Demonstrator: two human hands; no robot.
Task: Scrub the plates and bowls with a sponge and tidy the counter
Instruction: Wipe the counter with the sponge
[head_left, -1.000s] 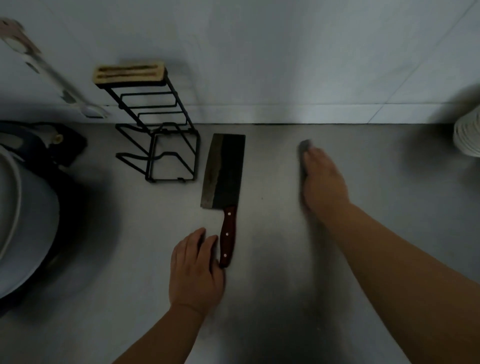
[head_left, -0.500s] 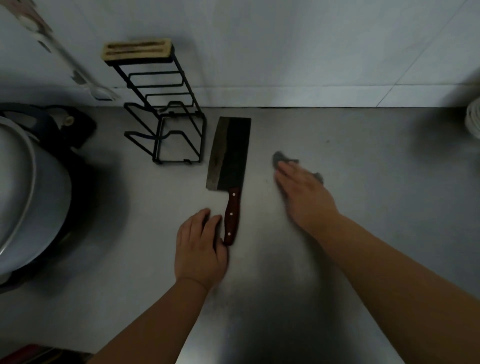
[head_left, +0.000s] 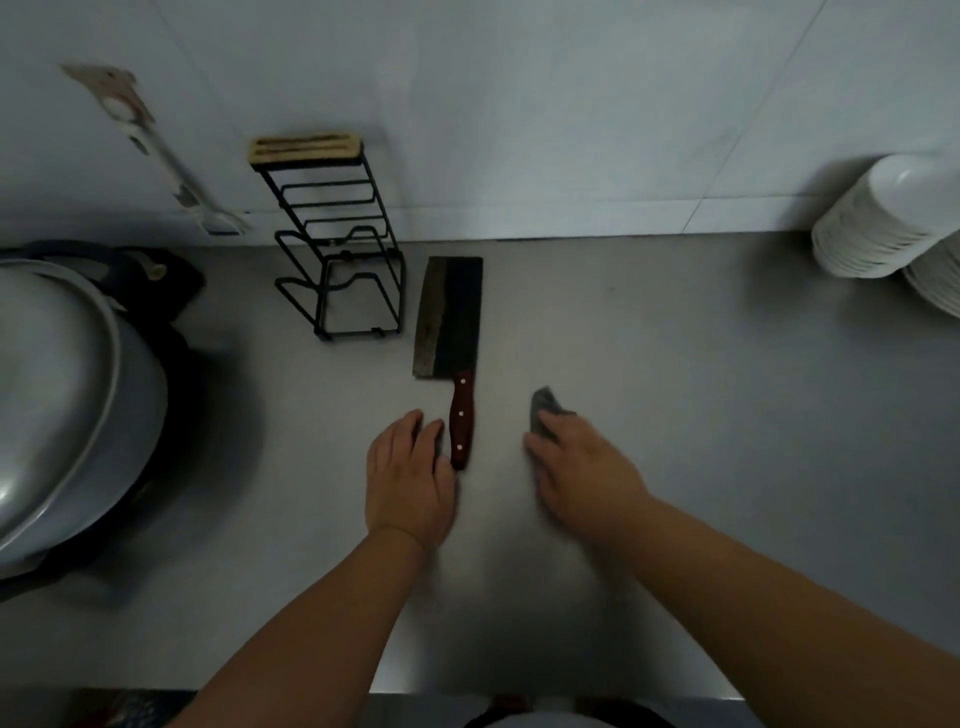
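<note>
One grey counter (head_left: 701, 426) below tiled wall (head_left: 519, 104); left hand (head_left: 410, 480), fingers straight, beside cleaver (head_left: 451, 317); right hand (head_left: 587, 480), fingers flat, on cloth (head_left: 543, 404)

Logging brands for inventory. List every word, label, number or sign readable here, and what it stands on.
None can be read.
The pale strip on the wall bears marks too blurred to tell as writing.
The cleaver, the wire rack and the stacked plates show no lettering.
</note>
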